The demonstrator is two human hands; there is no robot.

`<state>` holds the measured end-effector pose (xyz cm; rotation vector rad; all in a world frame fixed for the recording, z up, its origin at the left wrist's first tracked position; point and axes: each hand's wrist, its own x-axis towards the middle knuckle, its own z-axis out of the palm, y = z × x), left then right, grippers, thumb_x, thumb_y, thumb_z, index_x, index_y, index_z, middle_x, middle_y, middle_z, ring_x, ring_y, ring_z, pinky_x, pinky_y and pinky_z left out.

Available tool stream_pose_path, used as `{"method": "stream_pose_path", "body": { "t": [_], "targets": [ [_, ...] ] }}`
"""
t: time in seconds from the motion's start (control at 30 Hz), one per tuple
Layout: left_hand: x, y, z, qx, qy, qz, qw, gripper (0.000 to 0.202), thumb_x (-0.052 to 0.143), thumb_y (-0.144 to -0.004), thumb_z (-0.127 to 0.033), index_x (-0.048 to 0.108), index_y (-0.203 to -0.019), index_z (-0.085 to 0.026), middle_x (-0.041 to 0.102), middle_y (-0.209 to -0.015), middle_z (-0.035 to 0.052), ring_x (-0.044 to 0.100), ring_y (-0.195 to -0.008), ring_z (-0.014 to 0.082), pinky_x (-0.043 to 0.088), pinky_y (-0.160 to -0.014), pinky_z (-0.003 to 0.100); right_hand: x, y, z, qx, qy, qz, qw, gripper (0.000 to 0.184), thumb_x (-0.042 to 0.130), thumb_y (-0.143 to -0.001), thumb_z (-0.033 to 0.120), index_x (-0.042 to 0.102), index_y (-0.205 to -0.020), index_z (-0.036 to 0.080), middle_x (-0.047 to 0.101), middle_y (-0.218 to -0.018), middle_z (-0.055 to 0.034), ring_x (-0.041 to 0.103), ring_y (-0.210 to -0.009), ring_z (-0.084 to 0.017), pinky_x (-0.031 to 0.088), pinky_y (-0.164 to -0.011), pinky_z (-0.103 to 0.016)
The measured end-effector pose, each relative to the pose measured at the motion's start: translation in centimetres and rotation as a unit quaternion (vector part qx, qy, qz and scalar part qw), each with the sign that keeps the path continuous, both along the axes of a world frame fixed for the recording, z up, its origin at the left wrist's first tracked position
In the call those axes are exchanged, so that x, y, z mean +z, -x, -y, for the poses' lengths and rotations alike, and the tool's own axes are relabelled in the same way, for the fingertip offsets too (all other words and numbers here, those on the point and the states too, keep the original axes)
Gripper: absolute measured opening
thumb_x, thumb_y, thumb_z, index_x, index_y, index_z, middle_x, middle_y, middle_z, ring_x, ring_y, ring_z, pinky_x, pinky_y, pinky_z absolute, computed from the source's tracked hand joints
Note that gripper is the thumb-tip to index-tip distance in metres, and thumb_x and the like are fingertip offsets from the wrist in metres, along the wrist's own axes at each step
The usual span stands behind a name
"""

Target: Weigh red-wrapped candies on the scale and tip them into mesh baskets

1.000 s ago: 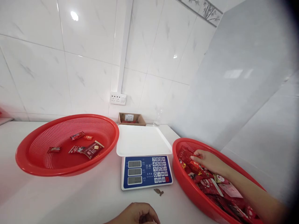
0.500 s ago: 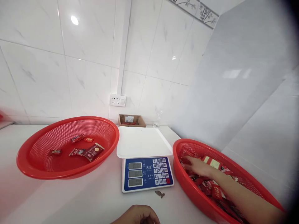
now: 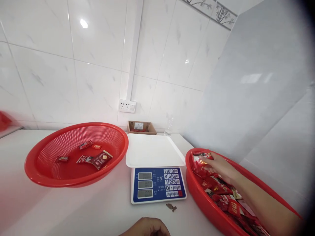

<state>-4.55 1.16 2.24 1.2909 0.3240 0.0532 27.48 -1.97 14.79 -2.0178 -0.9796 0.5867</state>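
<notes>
My right hand (image 3: 219, 165) reaches into the red basket (image 3: 203, 205) on the right. Its fingers grip a red and white snack packet (image 3: 200, 160), raised near the basket's far left rim. Beneath my forearm lie many more wrapped snack packets (image 3: 227, 200), mostly red. My left hand (image 3: 149, 226) rests at the bottom edge of the view, below the scale, with its fingers curled in and nothing seen in them; part of it is cut off. Between the baskets stands a digital scale (image 3: 159, 185) with a bare white pan (image 3: 154, 150).
Another red basket (image 3: 34, 160) on the left holds several small packets (image 3: 99, 159). A brown scrap (image 3: 171, 207) lies in front of the scale. Behind it are a cardboard box (image 3: 147, 127) and a clear plastic bottle (image 3: 169, 127), near the tiled wall with a socket (image 3: 127, 106).
My right hand has risen from among the packets with a red and white packet now in its fingers. My left hand stays curled. The view has shifted slightly.
</notes>
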Motion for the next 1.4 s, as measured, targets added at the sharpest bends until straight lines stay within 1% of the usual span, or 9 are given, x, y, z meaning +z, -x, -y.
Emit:
{"method": "stream_pose_path", "body": {
  "t": [0.1, 0.2, 0.37, 0.47, 0.67, 0.8, 0.93, 1.2, 1.4],
  "targets": [
    [0.4, 0.1, -0.1, 0.017, 0.015, 0.027, 0.999, 0.057, 0.072, -0.056, -0.059, 0.065, -0.09, -0.014, 0.056, -0.076, 0.0, 0.049, -0.069, 0.007, 0.036, -0.067, 0.021, 2.4, 2.7, -0.4, 0.005, -0.056, -0.101, 0.993, 0.03, 0.057, -0.078, 0.041, 0.051, -0.1, 0.021, 0.062, -0.11, -0.009, 0.061, -0.097, -0.02, 0.053, -0.077, -0.027],
    [0.4, 0.1, -0.2, 0.035, 0.014, 0.056, 0.998, 0.061, 0.073, -0.056, -0.059, 0.061, -0.093, -0.013, 0.055, -0.075, 0.0002, 0.048, -0.065, 0.0068, 0.034, -0.063, 0.021, 3.1, 7.1, -0.3, 0.095, -0.043, -0.121, 0.987, 0.036, 0.059, -0.076, 0.044, 0.051, -0.103, 0.022, 0.064, -0.106, -0.0072, 0.06, -0.097, -0.021, 0.052, -0.076, -0.028],
    [0.6, 0.2, 0.1, 0.059, 0.04, 0.139, 0.988, 0.07, 0.07, -0.062, -0.06, 0.049, -0.112, -0.016, 0.057, -0.091, 0.0067, 0.055, -0.076, 0.0136, 0.04, -0.069, 0.028, 0.9, 14.7, 1.3, 0.323, 0.1, -0.054, 0.94, 0.027, 0.06, -0.075, 0.034, 0.056, -0.097, 0.02, 0.065, -0.094, -0.0023, 0.059, -0.086, -0.018, 0.047, -0.075, -0.028],
    [0.7, 0.2, 0.5, 0.107, 0.011, 0.156, 0.982, 0.066, 0.055, -0.073, -0.066, 0.052, -0.111, -0.013, 0.056, -0.088, 0.008, 0.054, -0.075, 0.0147, 0.041, -0.071, 0.03, -0.6, 16.8, 2.0, 0.379, 0.163, 0.042, 0.91, 0.013, 0.056, -0.076, 0.03, 0.055, -0.08, 0.018, 0.062, -0.08, -0.0002, 0.054, -0.075, -0.014, 0.044, -0.066, -0.025],
    [0.8, 0.1, 0.6, 0.12, -0.051, 0.17, 0.977, 0.064, 0.043, -0.08, -0.067, 0.057, -0.107, -0.01, 0.058, -0.081, 0.0094, 0.055, -0.073, 0.0172, 0.044, -0.073, 0.034, -0.7, 16.5, 1.7, 0.377, 0.207, -0.016, 0.903, 0.039, 0.042, -0.083, 0.054, 0.052, -0.082, 0.017, 0.051, -0.077, -0.0012, 0.053, -0.069, -0.012, 0.048, -0.054, -0.022],
    [1.5, 0.2, 0.5, 0.101, -0.008, 0.211, 0.972, 0.062, 0.05, -0.077, -0.065, 0.055, -0.111, -0.012, 0.06, -0.097, 0.0132, 0.058, -0.089, 0.0222, 0.042, -0.084, 0.038, -0.5, 16.4, 1.4, 0.37, 0.217, 0.006, 0.903, 0.034, 0.044, -0.084, 0.049, 0.053, -0.082, 0.017, 0.053, -0.076, -0.0009, 0.052, -0.064, -0.011, 0.046, -0.051, -0.02],
    [1.9, 0.3, 0.7, 0.112, -0.014, 0.225, 0.968, 0.062, 0.05, -0.077, -0.065, 0.056, -0.11, -0.013, 0.061, -0.094, 0.0124, 0.059, -0.086, 0.021, 0.041, -0.087, 0.039, -0.2, 16.3, 1.0, 0.372, 0.206, 0.032, 0.904, 0.03, 0.048, -0.082, 0.046, 0.051, -0.076, 0.017, 0.05, -0.067, 0.0021, 0.048, -0.057, -0.008, 0.039, -0.047, -0.018],
    [-0.1, -0.5, 0.3, 0.179, 0.014, 0.108, 0.978, 0.08, 0.035, -0.068, -0.082, 0.063, -0.077, -0.008, 0.058, -0.06, 0.0075, 0.048, -0.051, 0.0112, 0.042, -0.057, 0.026, 0.9, 15.4, -0.9, 0.347, 0.205, 0.05, 0.914, 0.043, 0.048, -0.077, 0.058, 0.038, -0.061, 0.019, 0.043, -0.055, 0.0046, 0.039, -0.048, -0.008, 0.03, -0.044, -0.02],
    [0.7, -0.5, 0.1, 0.19, 0.051, 0.112, 0.974, 0.082, 0.031, -0.063, -0.087, 0.057, -0.073, -0.011, 0.055, -0.059, 0.006, 0.049, -0.049, 0.011, 0.038, -0.052, 0.025, 2.4, 15.3, -2.6, 0.297, 0.161, 0.049, 0.94, 0.044, 0.049, -0.074, 0.062, 0.048, -0.064, 0.019, 0.057, -0.061, 0.0005, 0.051, -0.057, -0.012, 0.036, -0.05, -0.022]
  ]
}}
